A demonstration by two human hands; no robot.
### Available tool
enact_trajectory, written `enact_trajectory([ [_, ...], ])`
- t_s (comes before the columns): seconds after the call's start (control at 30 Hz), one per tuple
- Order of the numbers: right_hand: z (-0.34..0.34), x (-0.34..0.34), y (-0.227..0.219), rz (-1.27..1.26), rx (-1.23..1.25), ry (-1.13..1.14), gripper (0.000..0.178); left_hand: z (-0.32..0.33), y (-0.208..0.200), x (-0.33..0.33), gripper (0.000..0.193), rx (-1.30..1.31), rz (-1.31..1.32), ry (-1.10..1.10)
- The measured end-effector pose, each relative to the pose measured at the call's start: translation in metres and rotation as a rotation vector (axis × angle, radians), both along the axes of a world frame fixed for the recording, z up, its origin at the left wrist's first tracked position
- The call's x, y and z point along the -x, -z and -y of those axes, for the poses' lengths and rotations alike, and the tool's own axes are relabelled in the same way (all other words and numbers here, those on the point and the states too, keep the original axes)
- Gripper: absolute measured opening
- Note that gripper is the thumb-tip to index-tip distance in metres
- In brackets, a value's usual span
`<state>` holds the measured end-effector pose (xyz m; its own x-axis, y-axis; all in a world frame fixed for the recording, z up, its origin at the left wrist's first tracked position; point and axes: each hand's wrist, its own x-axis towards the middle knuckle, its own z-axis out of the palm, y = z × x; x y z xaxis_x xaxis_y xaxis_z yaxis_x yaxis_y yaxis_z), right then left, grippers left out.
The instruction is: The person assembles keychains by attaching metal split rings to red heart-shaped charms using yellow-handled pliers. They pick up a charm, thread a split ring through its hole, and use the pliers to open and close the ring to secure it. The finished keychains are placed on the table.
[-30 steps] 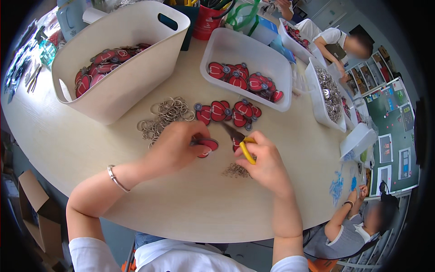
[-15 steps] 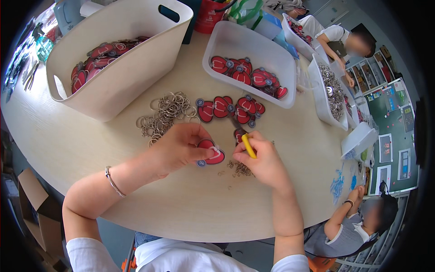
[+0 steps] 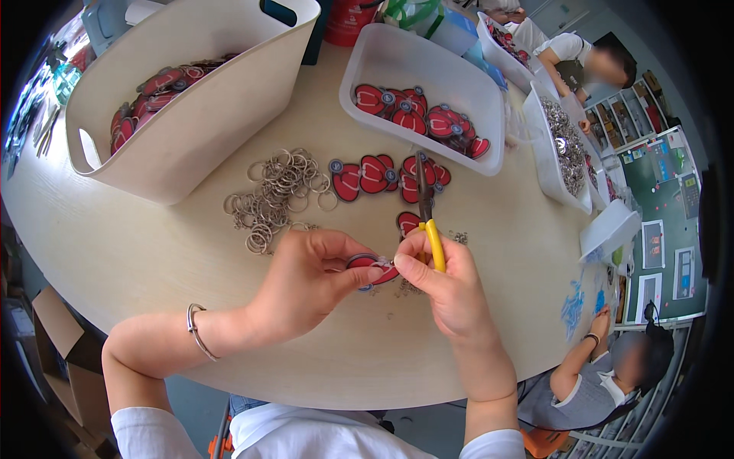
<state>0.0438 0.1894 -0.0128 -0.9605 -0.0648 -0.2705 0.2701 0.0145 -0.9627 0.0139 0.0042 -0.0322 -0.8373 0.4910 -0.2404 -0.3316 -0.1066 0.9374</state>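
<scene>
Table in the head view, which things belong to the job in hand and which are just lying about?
Likely in the job:
red piece, in the left hand
yellow-handled pliers, in the right hand
loose red pieces
large metal rings
small metal bits

Probably just lying about:
red container
cardboard box

Assembly workshop: parts bins [image 3: 222, 126], pliers [image 3: 436, 245], co-workers [image 3: 562, 392], green board [image 3: 650, 180].

Green board [image 3: 667, 203] at far right, brown cardboard box [image 3: 86, 394] at lower left
</scene>
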Motion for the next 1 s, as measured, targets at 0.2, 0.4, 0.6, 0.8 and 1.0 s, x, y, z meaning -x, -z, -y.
enact_trajectory([
  [0.2, -0.002, -0.001, -0.001, -0.038, -0.107, -0.056, 0.016, -0.002, 0.003, -0.007, 0.011, 0.077, -0.253, -0.053],
  [0.4, 0.008, -0.003, 0.005, -0.065, -0.085, 0.013, 0.017, 0.002, 0.009, -0.005, 0.019, 0.307, -0.919, -0.123],
  [0.6, 0.025, -0.012, 0.008, -0.212, -0.101, 0.148, 0.015, 0.000, 0.011, 0.001, 0.023, 0.406, -1.224, -0.229],
  [0.8, 0.011, -0.002, -0.008, -0.688, -0.717, -0.114, 0.013, 0.005, 0.010, 0.010, 0.025, 0.460, -1.538, -0.252],
  [1.0, 0.006, 0.000, -0.019, -0.713, -0.724, -0.185, 0.012, 0.009, 0.003, 0.010, 0.025, 0.500, -1.666, -0.260],
])
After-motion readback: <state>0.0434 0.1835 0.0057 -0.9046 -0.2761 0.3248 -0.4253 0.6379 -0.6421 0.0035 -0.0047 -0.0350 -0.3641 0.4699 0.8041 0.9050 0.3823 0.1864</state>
